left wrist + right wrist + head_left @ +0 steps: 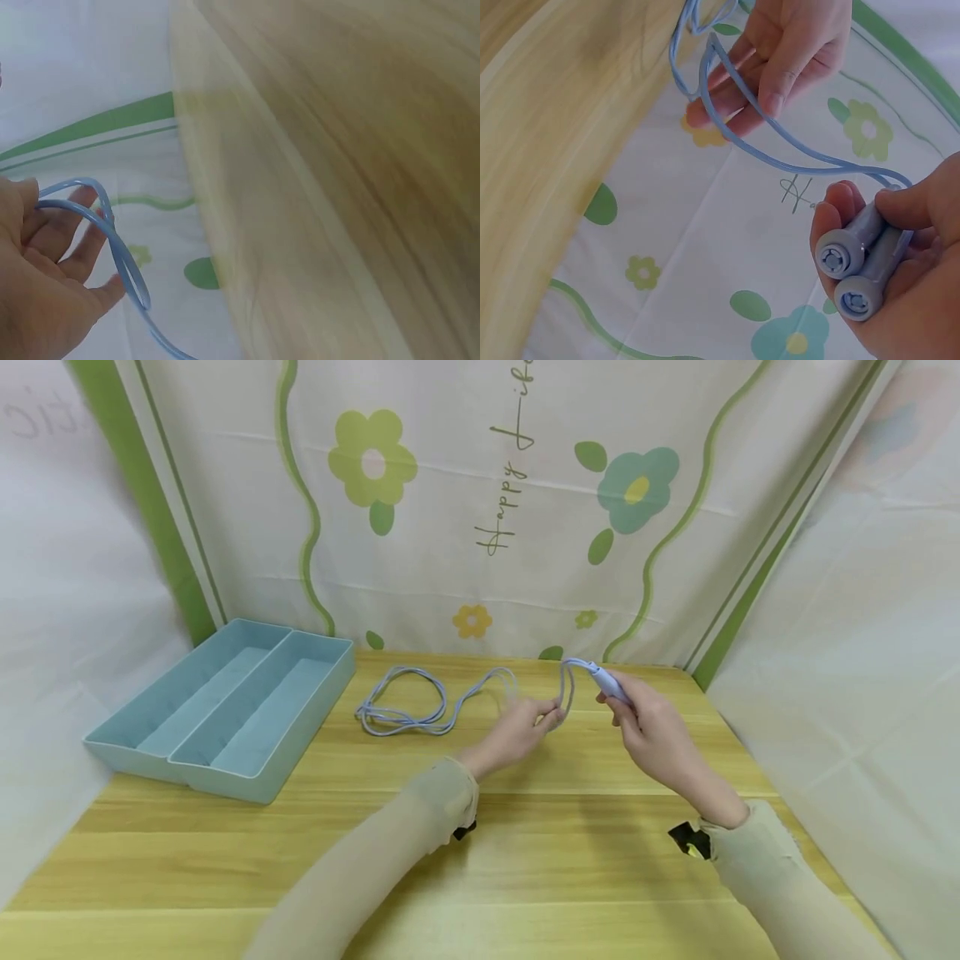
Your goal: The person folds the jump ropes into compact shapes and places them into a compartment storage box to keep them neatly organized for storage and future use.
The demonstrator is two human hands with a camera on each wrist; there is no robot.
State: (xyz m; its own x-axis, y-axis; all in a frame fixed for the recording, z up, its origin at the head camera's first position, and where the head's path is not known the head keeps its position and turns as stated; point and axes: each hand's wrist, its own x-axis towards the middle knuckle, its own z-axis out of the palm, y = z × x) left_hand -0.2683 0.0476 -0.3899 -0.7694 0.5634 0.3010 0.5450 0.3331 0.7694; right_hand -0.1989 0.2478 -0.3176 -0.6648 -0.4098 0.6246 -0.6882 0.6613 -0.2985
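A light blue jump rope (pixel 411 724) stretches between the hands, its far length lying in loose coils on the wooden table. Both of its handles (pixel 876 274) are bundled side by side in my right hand (pixel 660 735), fingers and thumb wrapped round them, with their round ends showing in the right wrist view. Slightly to the left, my left hand (pixel 517 731) holds the doubled cord (pixel 120 251) loosely with curved fingers. Between the two hands the cord hangs in a bent loop above the table.
Two light blue open bins (pixel 270 718) stand side by side on the left of the wooden table (pixel 480 868). A white curtain (pixel 457 510) with flowers and lettering hangs along the back edge, and more white cloth closes both sides.
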